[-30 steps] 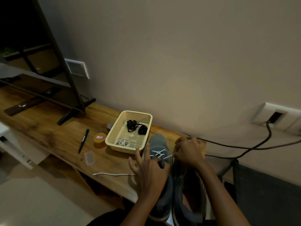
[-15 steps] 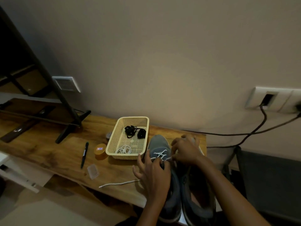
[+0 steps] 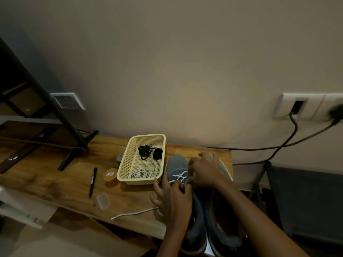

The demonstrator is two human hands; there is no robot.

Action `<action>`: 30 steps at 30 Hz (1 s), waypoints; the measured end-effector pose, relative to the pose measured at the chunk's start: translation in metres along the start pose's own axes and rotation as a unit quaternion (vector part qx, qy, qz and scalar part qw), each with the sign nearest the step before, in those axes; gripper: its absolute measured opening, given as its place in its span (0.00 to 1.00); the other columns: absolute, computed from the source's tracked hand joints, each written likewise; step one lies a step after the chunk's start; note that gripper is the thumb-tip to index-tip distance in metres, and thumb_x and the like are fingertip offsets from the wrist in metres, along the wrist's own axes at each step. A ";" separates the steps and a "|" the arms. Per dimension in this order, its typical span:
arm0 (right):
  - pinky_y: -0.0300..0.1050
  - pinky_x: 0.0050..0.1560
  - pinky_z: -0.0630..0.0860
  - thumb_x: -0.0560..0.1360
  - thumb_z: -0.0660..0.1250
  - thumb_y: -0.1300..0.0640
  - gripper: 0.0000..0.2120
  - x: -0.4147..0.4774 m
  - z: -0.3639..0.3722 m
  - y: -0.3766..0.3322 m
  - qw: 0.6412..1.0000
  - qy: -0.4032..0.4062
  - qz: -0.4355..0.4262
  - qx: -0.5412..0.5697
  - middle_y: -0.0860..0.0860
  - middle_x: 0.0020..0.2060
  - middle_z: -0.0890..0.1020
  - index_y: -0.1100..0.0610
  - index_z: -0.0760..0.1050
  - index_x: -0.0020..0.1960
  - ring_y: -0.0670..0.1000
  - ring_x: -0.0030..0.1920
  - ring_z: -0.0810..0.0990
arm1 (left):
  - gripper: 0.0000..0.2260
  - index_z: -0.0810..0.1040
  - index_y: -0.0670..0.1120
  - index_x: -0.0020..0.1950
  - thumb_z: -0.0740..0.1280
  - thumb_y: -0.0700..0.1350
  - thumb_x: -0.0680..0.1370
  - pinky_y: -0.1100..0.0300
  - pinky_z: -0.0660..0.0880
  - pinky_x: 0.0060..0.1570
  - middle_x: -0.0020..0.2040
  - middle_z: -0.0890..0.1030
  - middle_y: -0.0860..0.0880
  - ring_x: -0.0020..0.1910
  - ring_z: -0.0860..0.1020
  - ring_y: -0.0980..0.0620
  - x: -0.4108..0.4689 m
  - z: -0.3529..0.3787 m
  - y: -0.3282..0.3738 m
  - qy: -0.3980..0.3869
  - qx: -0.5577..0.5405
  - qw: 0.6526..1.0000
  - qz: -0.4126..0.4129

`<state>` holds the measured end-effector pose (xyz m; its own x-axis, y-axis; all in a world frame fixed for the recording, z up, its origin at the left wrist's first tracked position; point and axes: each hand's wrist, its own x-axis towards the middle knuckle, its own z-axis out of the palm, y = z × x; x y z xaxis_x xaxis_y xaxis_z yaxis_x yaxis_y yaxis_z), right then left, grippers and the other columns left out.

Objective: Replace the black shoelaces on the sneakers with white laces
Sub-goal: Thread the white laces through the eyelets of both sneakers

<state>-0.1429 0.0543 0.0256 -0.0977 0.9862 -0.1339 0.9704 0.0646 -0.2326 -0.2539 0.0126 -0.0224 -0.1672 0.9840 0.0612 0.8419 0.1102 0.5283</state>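
Two grey sneakers stand side by side at the right end of the wooden table (image 3: 55, 182). The left sneaker (image 3: 176, 166) carries a white lace (image 3: 179, 178) criss-crossed near its toe, and a loose end (image 3: 133, 213) trails left across the wood. My left hand (image 3: 172, 199) rests on this shoe's tongue, its thumb and forefinger pinching the lace. My right hand (image 3: 203, 171) reaches across the right sneaker (image 3: 224, 232) and pinches the same lace at the eyelets. A cream basket (image 3: 126, 164) holds the black laces (image 3: 148, 152) and a coiled white lace (image 3: 138, 173).
A black pen (image 3: 92, 181), an orange round tin (image 3: 111, 174) and a small clear plastic box (image 3: 103, 200) lie left of the basket. A black stand's foot (image 3: 74, 151) stands at the back left. Cables (image 3: 278, 147) run from wall sockets at the right.
The view has swung up and to the right. Both hands stay on the left sneaker's white lace, and the right hand has shifted left toward the eyelets.
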 end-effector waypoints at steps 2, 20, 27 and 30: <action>0.67 0.69 0.40 0.74 0.64 0.52 0.07 -0.001 -0.003 0.007 1.000 -0.011 0.007 0.023 0.46 0.63 0.72 0.53 0.79 0.48 0.56 0.72 0.55 | 0.12 0.81 0.52 0.44 0.60 0.55 0.76 0.43 0.44 0.68 0.75 0.61 0.53 0.75 0.48 0.46 0.000 0.000 0.001 0.007 0.001 1.000 -0.001; 0.63 0.69 0.44 0.74 0.65 0.52 0.04 -0.012 -0.023 0.017 0.998 -0.052 -0.005 0.037 0.49 0.59 0.74 0.50 0.78 0.43 0.55 0.67 0.59 | 0.09 0.79 0.56 0.50 0.61 0.55 0.77 0.44 0.46 0.70 0.76 0.58 0.54 0.75 0.46 0.46 0.000 -0.004 0.003 -0.020 0.015 1.000 -0.018; 0.65 0.69 0.42 0.75 0.62 0.50 0.08 -0.012 -0.024 0.014 0.994 -0.108 0.009 0.025 0.50 0.57 0.75 0.48 0.79 0.42 0.57 0.68 0.61 | 0.09 0.79 0.55 0.47 0.62 0.56 0.76 0.44 0.46 0.71 0.75 0.58 0.55 0.75 0.46 0.47 0.001 -0.004 0.004 -0.028 -0.001 1.000 -0.014; 0.67 0.69 0.41 0.77 0.58 0.50 0.13 -0.006 -0.015 -0.001 0.995 -0.099 0.014 -0.014 0.53 0.58 0.74 0.53 0.79 0.53 0.58 0.67 0.63 | 0.08 0.79 0.56 0.47 0.62 0.56 0.76 0.44 0.47 0.71 0.75 0.59 0.55 0.75 0.48 0.48 0.001 -0.004 0.004 -0.033 -0.005 0.999 -0.020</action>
<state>-0.1400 0.0505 0.0414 -0.1083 0.9387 -0.3273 0.9790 0.0436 -0.1991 -0.2527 0.0136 -0.0171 -0.1655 0.9861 -0.0161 0.8305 0.1481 0.5370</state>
